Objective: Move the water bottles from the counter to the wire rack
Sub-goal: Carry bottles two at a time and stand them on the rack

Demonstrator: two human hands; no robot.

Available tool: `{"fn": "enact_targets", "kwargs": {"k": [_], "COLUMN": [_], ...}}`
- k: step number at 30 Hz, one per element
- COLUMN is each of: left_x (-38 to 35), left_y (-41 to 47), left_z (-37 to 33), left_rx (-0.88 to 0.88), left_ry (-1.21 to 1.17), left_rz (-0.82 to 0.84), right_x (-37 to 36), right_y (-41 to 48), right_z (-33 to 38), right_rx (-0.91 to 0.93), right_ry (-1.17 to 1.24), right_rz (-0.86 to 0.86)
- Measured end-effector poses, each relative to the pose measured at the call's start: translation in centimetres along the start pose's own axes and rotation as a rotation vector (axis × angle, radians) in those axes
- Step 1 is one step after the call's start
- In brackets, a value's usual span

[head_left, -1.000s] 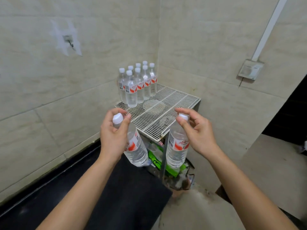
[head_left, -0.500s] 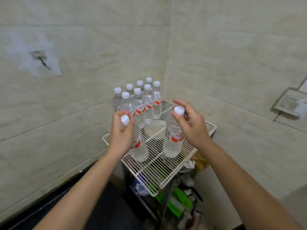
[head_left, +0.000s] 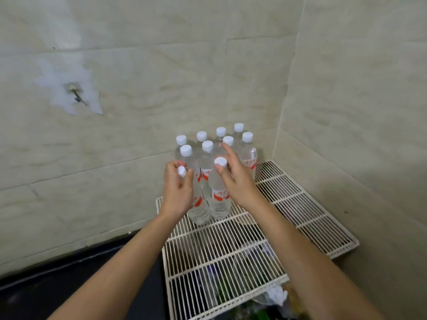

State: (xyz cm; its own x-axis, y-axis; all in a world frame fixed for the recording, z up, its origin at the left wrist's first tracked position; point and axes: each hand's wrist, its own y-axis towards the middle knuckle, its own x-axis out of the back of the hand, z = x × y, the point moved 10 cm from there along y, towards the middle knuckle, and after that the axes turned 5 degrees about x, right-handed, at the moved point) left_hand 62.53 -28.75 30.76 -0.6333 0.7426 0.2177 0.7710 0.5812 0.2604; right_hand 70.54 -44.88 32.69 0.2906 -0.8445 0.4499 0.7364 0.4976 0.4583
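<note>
Two clear water bottles with white caps and red labels stand upright on the white wire rack [head_left: 302,204], in front of several like bottles [head_left: 207,146] grouped in the rack's back corner. My left hand [head_left: 177,192] grips the neck of the left bottle [head_left: 199,210], just under its cap. My right hand [head_left: 235,181] is beside the right bottle [head_left: 219,202]; its fingers are stretched out past the cap and only the thumb touches the neck.
Tiled walls close the rack in at the back and the right. A black counter [head_left: 69,287] lies at the lower left. Bags and clutter [head_left: 275,296] show through the rack's wires below. The rack's front and right parts carry no bottles.
Both hands carried their bottles forward and set them down on the rack against the group. My right hand's fingers have straightened off the bottle's neck.
</note>
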Motion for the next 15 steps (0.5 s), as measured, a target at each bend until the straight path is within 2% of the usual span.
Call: {"fn": "enact_targets", "kwargs": {"k": [4,8,11,15], "left_x": [-1.6,-1.7,-1.2,-2.2], "left_y": [0.5,-0.5,-2.2,-4.1], "left_z": [-0.7,1.3,4.4,7.8], "left_rx": [-0.086,0.003,0.126,0.174], "left_ry": [0.180,0.030,0.119,0.219], "left_rz": [0.017,0.103,0.090,0.200], "right_x": [-0.9,-1.7,-3.0,-5.1], "right_y": [0.6,-1.7,-4.2,-6.1], "right_z": [-2.1,-6.2,-9.0,-10.3], "right_rx": [-0.017,-0.153,-0.313,-0.333], "right_ry": [-0.066,-0.020,0.041,0.027], "right_rz": [0.146,0.211,0.281,0.371]}}
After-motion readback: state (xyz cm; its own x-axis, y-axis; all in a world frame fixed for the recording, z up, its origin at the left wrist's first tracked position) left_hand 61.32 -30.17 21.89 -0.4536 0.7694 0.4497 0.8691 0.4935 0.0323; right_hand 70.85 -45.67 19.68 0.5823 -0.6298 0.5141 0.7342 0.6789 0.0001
